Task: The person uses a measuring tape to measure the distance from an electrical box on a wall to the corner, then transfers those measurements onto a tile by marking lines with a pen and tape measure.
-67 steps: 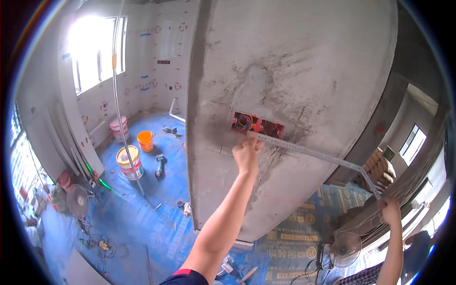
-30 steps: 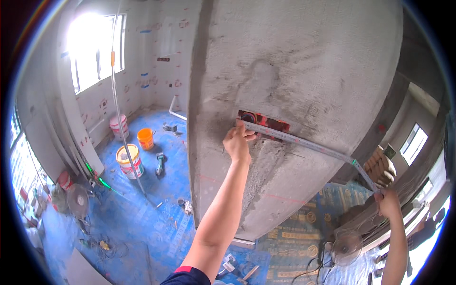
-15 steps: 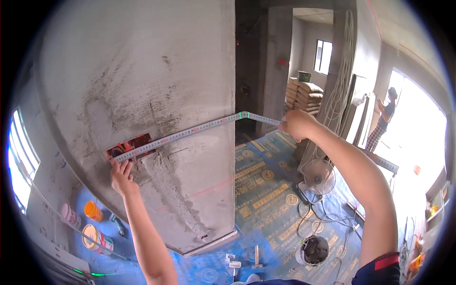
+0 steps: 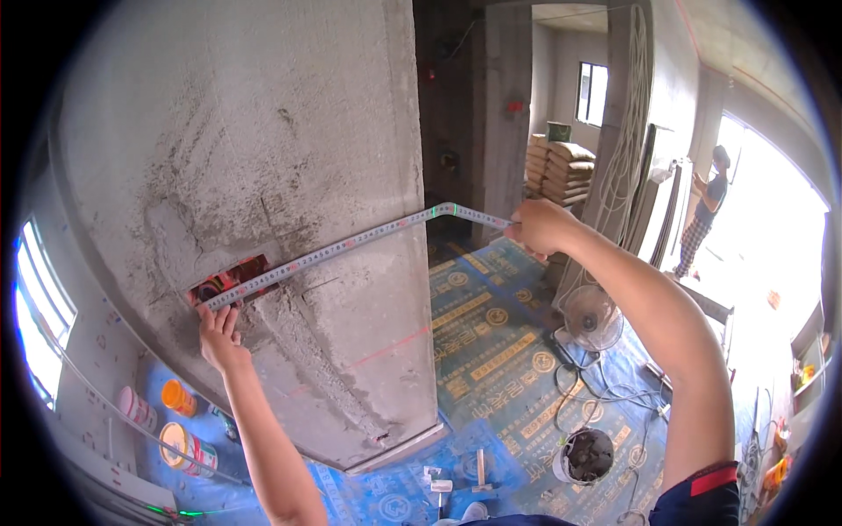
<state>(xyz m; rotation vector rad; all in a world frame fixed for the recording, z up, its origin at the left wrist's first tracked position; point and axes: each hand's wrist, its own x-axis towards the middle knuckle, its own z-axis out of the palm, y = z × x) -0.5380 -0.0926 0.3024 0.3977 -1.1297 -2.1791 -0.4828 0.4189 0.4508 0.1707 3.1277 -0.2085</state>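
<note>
The thin measuring tape (image 4: 351, 243), spanning the plaster wall (image 4: 351, 114) along the red electrical box's (image 4: 232, 275) lower edge, I judge light, springy and kink-prone, best held at its ends, where my left hand (image 4: 223, 340) pinches and my right hand (image 4: 545, 230) is clamped on it.

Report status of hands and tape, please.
Left hand on tape, at red wall box. Right hand grips tape beyond wall edge. Tape extended, bent once. No obstruction visible.

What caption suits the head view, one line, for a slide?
Left hand and right hand hold a tape measure across a grey wall, past a red box.
</note>
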